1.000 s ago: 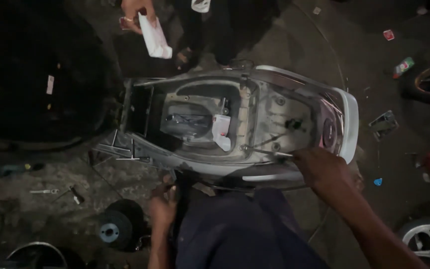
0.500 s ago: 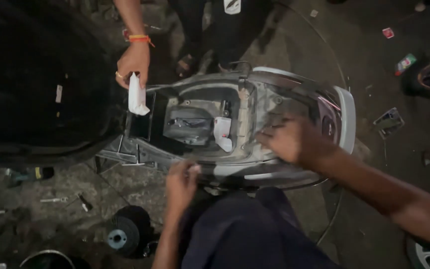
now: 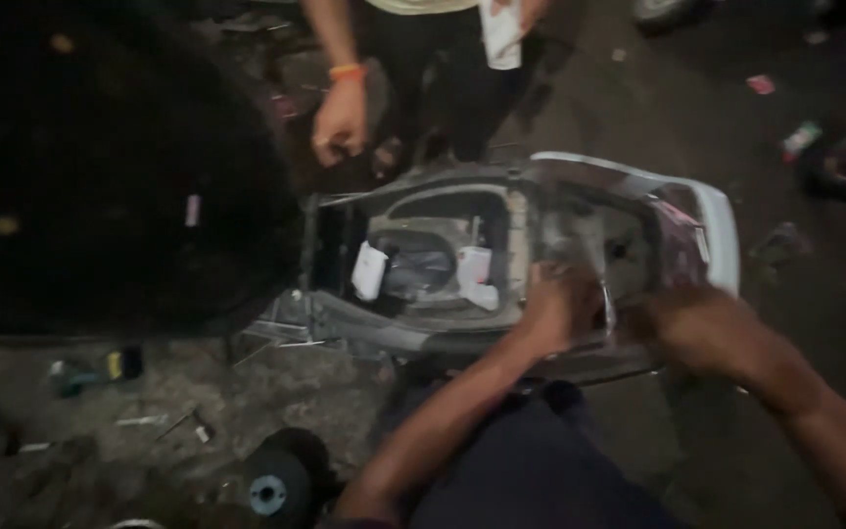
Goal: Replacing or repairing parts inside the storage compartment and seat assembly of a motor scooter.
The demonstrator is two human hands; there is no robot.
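Observation:
A scooter rear body [image 3: 717, 220] with its seat removed lies open below me, showing a dark storage tub [image 3: 423, 260] with white pieces inside. My left hand [image 3: 555, 309] presses on the near rim of the grey body frame by the tail section, fingers curled. My right hand [image 3: 692, 328] rests on the same near edge further right, close to the white tail panel. The picture is blurred, so I cannot make out whether either hand grips a part or a tool.
Another person stands across the scooter, one hand [image 3: 340, 122] with an orange wristband hanging by the frame, the other holding a white object [image 3: 499, 34]. Small tools [image 3: 90, 370] litter the dirt ground at left. A black wheel hub [image 3: 276, 485] sits near my knee.
My left hand rose from below the frame onto its near rim beside my right. The other person's hand left the white piece in the tub and drew back.

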